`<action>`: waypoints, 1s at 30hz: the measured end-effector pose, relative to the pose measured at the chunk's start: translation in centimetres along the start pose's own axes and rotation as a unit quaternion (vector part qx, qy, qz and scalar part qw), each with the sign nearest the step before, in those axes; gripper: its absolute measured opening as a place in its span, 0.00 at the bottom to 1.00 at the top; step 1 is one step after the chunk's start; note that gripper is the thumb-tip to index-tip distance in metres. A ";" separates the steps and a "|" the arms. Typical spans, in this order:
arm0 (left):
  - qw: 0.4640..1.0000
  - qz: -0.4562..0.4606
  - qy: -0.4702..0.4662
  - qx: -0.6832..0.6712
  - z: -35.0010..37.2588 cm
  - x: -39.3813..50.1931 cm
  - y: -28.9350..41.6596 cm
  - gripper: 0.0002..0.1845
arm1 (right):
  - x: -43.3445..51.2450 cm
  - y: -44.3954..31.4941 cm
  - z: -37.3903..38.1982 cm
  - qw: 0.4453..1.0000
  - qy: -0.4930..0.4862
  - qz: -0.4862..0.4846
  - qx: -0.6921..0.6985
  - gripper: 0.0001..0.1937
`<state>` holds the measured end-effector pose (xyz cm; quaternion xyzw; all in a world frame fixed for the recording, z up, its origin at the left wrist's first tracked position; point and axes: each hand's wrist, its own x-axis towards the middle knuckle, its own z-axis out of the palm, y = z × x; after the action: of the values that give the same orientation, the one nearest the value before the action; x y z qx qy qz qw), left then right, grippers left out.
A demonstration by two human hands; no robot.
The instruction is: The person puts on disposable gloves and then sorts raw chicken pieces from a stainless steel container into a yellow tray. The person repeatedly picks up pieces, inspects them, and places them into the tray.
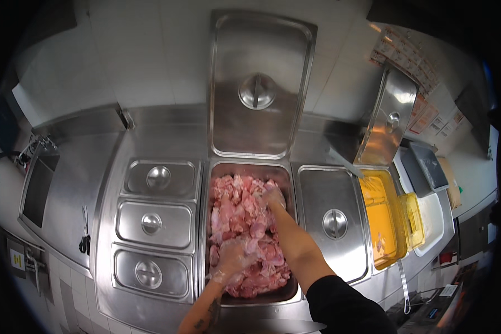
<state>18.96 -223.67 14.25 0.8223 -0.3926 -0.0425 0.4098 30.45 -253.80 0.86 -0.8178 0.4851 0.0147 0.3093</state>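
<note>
A deep steel pan (293, 250) set into the counter holds a heap of raw, pinkish chicken pieces (245, 211). My left hand (232, 259), in a thin clear glove, lies on the meat in the lower left part of the pan. Farther back, by the right wall of the pan, my right hand (274, 197) is also gloved and touches the chicken. The fingers of both hands are blurred or sunk among the pieces, so whether either grips one does not show. Behind the pan a large steel lid (254, 125) stands upright against the wall.
Lidded steel pans (154, 223) line the left side, with black-handled scissors (84, 242) beyond. A covered pan (334, 188) adjoins on the right, then a yellow container (375, 200) of orange liquid with a basket (413, 221). A gray bin (421, 167) stands at the far right.
</note>
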 end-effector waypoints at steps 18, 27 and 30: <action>0.958 -0.237 0.035 -0.160 -1.8 -1.3 3.2 0.33 | -24.3 0.7 -10.9 0.602 -0.516 0.081 0.604 0.09; 0.914 -0.291 0.081 -0.270 -1.8 -3.3 3.7 0.30 | -32.2 4.6 -11.9 0.748 -0.468 -0.049 0.468 0.24; 0.867 -0.326 0.115 -0.359 -2.6 -3.6 4.2 0.29 | -33.3 4.9 -12.5 0.675 -0.467 0.027 0.571 0.22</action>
<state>14.91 -220.99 18.06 0.6990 -0.0098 -0.2169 0.6814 5.47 -235.86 19.35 -0.3555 0.2132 0.1236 0.9016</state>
